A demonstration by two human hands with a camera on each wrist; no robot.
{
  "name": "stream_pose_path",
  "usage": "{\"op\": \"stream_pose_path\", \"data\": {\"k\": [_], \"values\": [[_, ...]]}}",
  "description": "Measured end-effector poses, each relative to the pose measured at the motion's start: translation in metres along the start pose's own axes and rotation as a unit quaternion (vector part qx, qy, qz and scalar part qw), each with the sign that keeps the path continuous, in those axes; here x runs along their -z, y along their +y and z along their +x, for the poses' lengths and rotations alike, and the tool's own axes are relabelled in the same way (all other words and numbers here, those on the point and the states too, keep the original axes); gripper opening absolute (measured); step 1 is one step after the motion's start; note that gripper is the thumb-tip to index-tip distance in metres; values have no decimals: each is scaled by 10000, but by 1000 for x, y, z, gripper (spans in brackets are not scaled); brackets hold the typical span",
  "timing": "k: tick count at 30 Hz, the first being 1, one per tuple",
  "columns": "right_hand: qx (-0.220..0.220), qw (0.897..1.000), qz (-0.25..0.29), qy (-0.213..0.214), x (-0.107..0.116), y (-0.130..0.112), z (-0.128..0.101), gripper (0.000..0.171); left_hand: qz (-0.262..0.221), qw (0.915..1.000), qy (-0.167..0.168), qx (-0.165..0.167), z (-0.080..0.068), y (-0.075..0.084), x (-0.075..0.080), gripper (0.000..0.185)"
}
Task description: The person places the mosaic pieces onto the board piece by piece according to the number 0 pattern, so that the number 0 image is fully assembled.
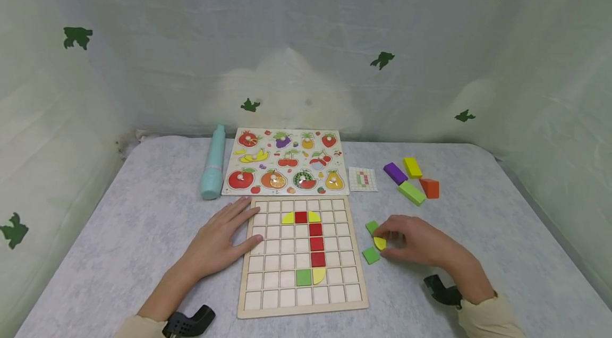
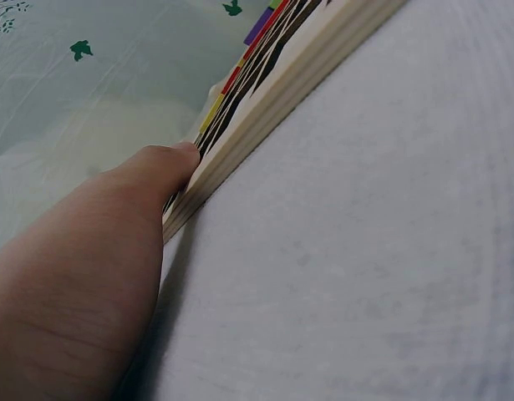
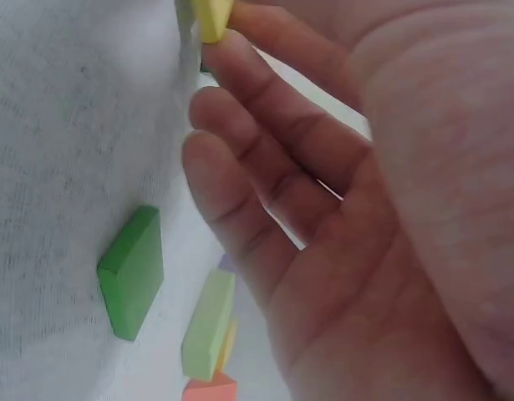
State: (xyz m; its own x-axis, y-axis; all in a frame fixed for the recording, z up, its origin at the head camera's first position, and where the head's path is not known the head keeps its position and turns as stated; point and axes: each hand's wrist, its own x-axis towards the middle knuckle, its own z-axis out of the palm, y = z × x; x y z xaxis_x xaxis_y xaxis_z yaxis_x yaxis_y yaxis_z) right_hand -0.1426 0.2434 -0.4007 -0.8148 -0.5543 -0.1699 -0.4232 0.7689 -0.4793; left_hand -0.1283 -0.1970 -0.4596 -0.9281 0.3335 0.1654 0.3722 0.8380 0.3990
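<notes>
My left hand lies with fingers spread over the left rim of a wooden grid board; its thumb touches the board's edge in the left wrist view. On the grid sit several red square tiles, three yellow rounded tiles and a green square tile. Right of the board, my right hand pinches a yellow rounded tile between thumb and fingertips, low over the table. One green square tile lies just nearer to me, another partly behind the fingers.
Behind the board lies a fruit knob puzzle, with a teal bottle-shaped object on its left and a small pattern card on its right. Purple, yellow, green and orange blocks lie at the back right.
</notes>
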Motion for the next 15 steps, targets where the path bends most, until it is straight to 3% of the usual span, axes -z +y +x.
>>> {"op": "stream_pose_path", "data": {"k": [8,15], "values": [[243,9990,290,237,-6,-22,5,29,-13,10000,39,-17,1,0,0,70],[426,9985,324,132,-14,-50,20,30,-13,10000,1,45,1,1,0,71]]}}
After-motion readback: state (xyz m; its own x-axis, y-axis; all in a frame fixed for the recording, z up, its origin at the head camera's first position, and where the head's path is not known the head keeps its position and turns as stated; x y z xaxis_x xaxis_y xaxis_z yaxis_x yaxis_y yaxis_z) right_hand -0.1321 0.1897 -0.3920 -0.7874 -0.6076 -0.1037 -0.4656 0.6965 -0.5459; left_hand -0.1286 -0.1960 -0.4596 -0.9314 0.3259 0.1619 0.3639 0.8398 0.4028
